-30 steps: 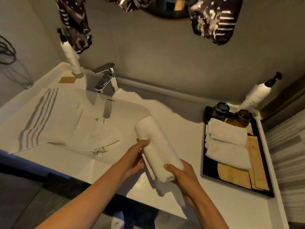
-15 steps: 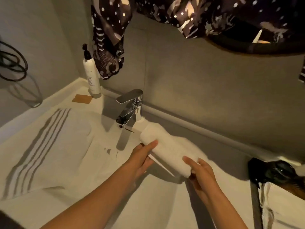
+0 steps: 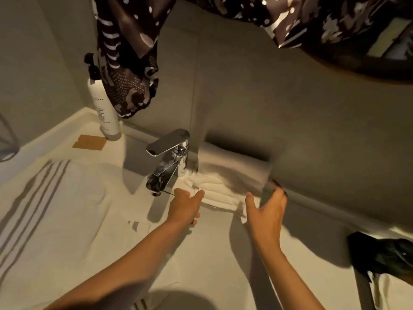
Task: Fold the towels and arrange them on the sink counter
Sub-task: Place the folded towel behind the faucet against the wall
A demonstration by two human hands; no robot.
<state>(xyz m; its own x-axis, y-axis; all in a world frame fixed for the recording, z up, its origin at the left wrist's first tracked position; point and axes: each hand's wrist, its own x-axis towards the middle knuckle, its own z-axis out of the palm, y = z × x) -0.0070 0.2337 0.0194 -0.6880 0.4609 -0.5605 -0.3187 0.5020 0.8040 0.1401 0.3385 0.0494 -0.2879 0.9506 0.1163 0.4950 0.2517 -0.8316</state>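
A rolled white towel (image 3: pixel 225 182) lies on the white sink counter (image 3: pixel 301 249), against the back wall just right of the faucet (image 3: pixel 167 162). My left hand (image 3: pixel 185 206) is flat with fingers apart, its fingertips touching the roll's left front. At the roll's right end my right hand (image 3: pixel 266 211) is spread, thumb toward the front and fingers by the end; neither hand grips it. A larger white towel with grey stripes (image 3: pixel 55 209) lies spread over the basin at left.
A white pump bottle (image 3: pixel 107 113) and a brown card (image 3: pixel 89 142) stand in the back left corner. Dark patterned cloth (image 3: pixel 129 63) hangs above the bottle. A black tray (image 3: pixel 362 287) with a dark jar (image 3: pixel 384 253) sits at the right edge.
The rolled towel was carried from over the counter's front to the back wall beside the faucet and set down. Both hands have loosened from it. The view has shifted left and closer.
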